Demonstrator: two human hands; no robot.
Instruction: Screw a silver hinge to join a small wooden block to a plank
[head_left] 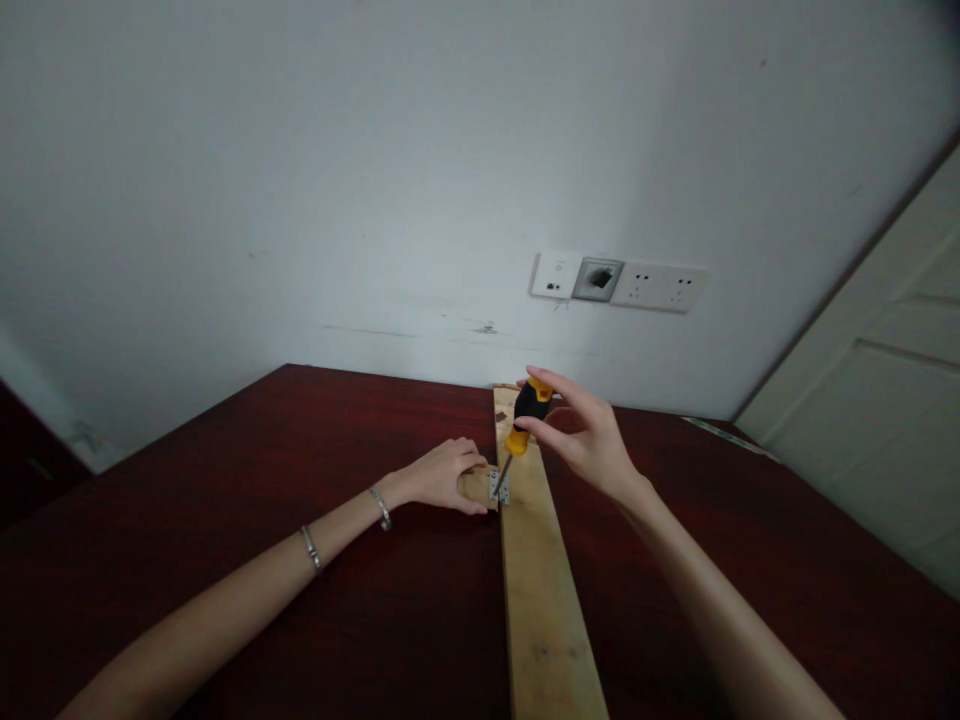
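Note:
My right hand point(581, 430) grips a yellow and black screwdriver point(532, 402) by its handle. The screwdriver tilts, and its tip points down at a small metal hinge point(500, 487). That hinge spans the joint between a short wood block point(475, 486) and a long wooden plank point(547, 580). Around the block, fingers and thumb of my left hand point(446, 475) are closed, holding it against the plank's left edge. Whether a screw sits under the tip is too small to tell.
A dark red tabletop point(300, 470) carries the plank, which runs from the near edge toward the wall point(420, 180). Switch and socket plates point(660, 286) are on the wall at the right. A pale panelled door point(885, 400) stands at far right, with a thin patterned strip point(731, 437) nearby.

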